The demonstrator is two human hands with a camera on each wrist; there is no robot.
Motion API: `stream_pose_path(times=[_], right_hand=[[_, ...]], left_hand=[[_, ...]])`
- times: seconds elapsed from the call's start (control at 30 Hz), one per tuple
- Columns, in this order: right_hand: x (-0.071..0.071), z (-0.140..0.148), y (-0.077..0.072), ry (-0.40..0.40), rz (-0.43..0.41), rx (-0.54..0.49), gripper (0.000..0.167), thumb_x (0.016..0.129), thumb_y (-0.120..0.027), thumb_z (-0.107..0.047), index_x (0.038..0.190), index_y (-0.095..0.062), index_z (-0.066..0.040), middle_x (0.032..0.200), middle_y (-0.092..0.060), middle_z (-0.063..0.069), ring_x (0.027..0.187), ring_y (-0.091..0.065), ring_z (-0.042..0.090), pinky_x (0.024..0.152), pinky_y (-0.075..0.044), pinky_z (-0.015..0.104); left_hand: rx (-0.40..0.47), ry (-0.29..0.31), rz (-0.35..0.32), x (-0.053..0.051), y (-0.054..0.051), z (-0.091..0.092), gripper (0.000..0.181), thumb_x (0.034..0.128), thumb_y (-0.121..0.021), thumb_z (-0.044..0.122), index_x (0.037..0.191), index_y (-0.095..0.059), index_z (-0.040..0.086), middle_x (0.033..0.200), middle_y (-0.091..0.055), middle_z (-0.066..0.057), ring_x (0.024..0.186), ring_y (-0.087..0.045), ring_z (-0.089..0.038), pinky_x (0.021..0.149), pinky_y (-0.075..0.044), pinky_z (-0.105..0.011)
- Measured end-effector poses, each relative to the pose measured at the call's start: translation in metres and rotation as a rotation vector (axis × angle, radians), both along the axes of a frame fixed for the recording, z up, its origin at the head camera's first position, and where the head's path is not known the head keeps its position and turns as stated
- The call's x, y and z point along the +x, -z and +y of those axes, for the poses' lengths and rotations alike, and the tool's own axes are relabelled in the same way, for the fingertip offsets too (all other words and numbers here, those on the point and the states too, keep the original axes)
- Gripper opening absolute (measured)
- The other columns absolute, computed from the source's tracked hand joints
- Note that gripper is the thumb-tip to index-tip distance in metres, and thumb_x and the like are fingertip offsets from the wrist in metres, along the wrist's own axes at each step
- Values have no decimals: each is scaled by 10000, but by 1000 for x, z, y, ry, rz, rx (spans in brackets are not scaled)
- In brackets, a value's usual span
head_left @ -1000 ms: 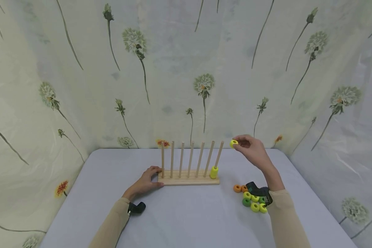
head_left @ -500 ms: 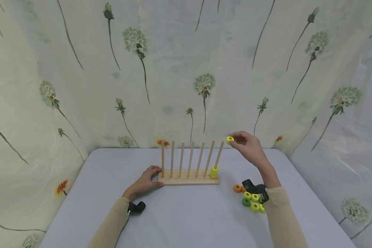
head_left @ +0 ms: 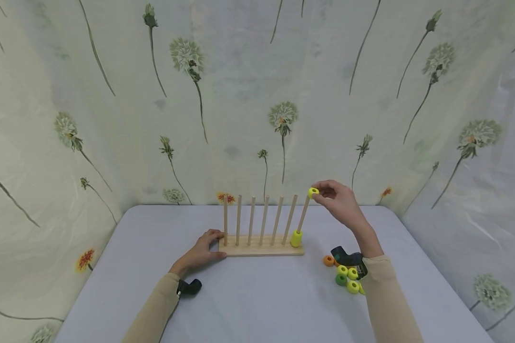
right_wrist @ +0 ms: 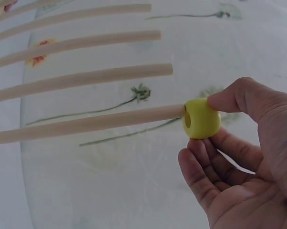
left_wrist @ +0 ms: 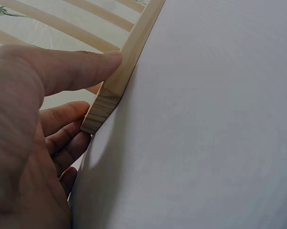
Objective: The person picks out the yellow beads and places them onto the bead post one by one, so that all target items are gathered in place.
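A wooden peg rack (head_left: pixel 262 251) stands on the table, with several upright pegs along its base. My left hand (head_left: pixel 201 250) holds the base's left end, thumb at the front edge and fingers behind, as the left wrist view also shows. Stacked yellow beads (head_left: pixel 296 239) sit at the foot of the rightmost peg (right_wrist: pixel 96 121). Between thumb and fingers, my right hand (head_left: pixel 341 205) pinches another yellow bead (right_wrist: pixel 203 119) at that peg's tip. Its hole faces the peg end; whether the tip is inside the hole cannot be told.
On the table (head_left: pixel 257 305), right of the rack, lies a group of loose beads: orange (head_left: pixel 328 260), yellow (head_left: pixel 353 287) and green (head_left: pixel 341 280). The right wrist camera and sleeve cover part of it. A flowered curtain (head_left: pixel 240 95) hangs behind the table.
My right hand has moved left with the yellow bead, from beside the rightmost peg to its tip. The left hand and the rack have stayed still.
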State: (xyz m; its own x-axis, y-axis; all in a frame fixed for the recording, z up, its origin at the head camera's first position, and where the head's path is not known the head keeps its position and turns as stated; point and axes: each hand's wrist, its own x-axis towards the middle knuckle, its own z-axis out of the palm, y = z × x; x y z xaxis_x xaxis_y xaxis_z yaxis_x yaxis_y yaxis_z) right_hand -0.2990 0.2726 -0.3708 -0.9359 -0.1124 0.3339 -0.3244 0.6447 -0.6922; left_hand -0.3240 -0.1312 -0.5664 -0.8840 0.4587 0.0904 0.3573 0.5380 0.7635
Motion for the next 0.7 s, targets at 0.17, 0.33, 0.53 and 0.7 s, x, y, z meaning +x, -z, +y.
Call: stream_pose_path(times=[0.17,0.33,0.53,0.7], right_hand=[[-2,-2,1,-1,-3,2,339,922,-658,-263,1200,-617,-74,1111,-637,103,967,-619,214,769,-502,178],[-2,-3,1,-15,0,10,360,925,-654,-280,1211,-611,-65,1118,-639,116,976,-620,230,772,-493,165],[-1,-3,0,-33,-5,12,373,926,-651,-295,1216,-606,-65,1117,-640,122,975,-626,233,758,-486,153],[-3,-4,2,-53,6,15,358,923,-657,-275,1208,-607,-65,1116,-642,115,961,-624,217,759,-488,151]], left_hand=[[2,0,4,0,1,-1,665,819,-755,342,1381,-505,90,1418,-434,-121,1371,-345,-354,1117,-272,-569],[9,-1,8,-1,1,-1,660,819,-755,336,1378,-507,89,1413,-438,-115,1367,-350,-349,1114,-277,-568],[16,-8,3,2,-2,1,653,815,-760,312,1374,-511,83,1409,-445,-117,1364,-355,-352,1116,-273,-567],[13,-11,-3,3,-4,2,649,818,-757,304,1378,-508,89,1416,-437,-113,1368,-349,-353,1120,-269,-564]])
